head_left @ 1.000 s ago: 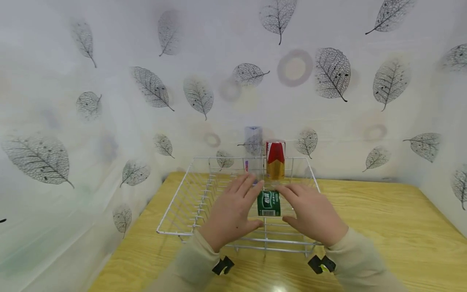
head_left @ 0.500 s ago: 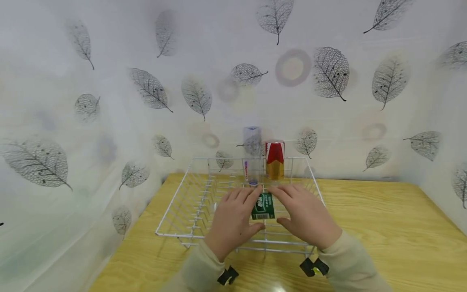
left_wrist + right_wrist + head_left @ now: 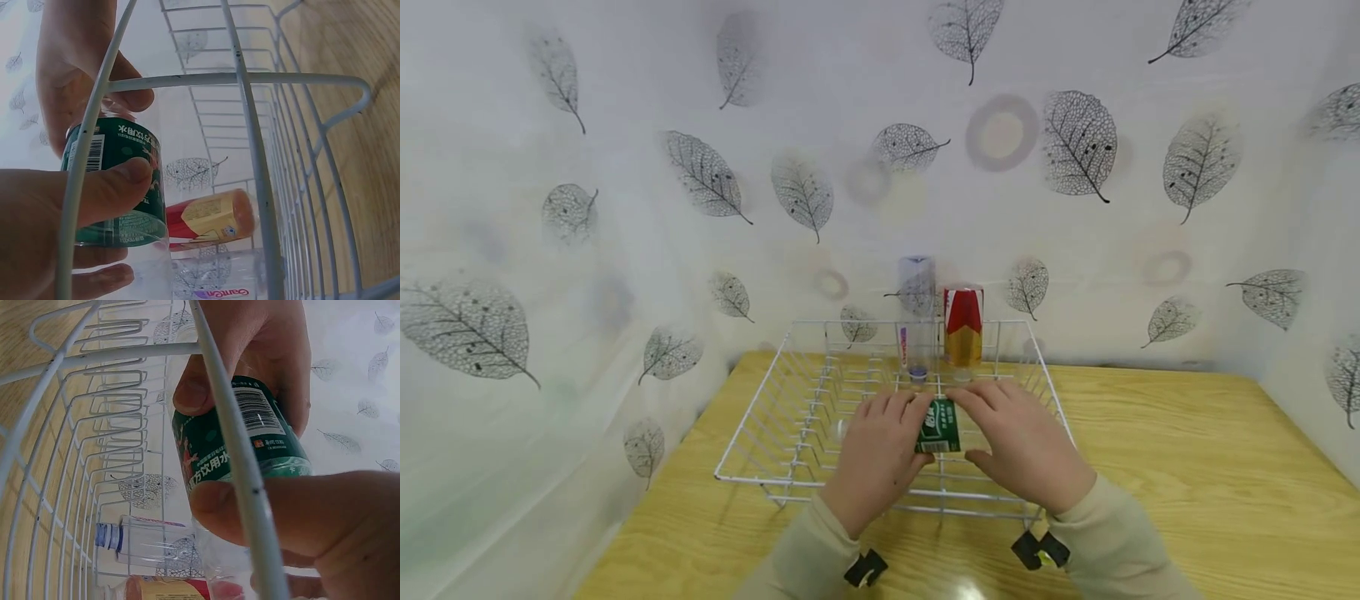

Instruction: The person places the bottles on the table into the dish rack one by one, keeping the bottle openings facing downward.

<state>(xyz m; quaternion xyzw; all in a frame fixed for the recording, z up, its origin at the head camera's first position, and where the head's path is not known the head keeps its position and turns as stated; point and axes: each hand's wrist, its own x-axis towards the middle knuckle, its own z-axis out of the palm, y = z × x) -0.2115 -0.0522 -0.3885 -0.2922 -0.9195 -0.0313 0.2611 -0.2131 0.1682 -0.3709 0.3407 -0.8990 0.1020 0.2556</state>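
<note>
A clear plastic water bottle with a green label (image 3: 940,425) lies sideways between both hands over the white wire rack (image 3: 943,510). My left hand (image 3: 880,454) grips its left part, its thumb (image 3: 128,175) pressed along the label in the left wrist view. My right hand (image 3: 1026,437) holds the other end, its thumb (image 3: 215,500) against the bottle's side in the right wrist view. At the rack's back, a clear bottle (image 3: 916,308) stands neck down with a blue cap. Beside it, also neck down, is a red and yellow bottle (image 3: 963,325).
The rack stands on a yellow wood-grain table (image 3: 1187,467), with rows of upright wire prongs (image 3: 801,433) toward its left. A pale leaf-print curtain (image 3: 1075,250) encloses the back and sides. Rack wires cross in front of the hands in both wrist views.
Both hands and the water bottle have shifted slightly left and toward me. The left hand's fingers have come lower, and the label has tilted a little. The two bottles at the back stay put.
</note>
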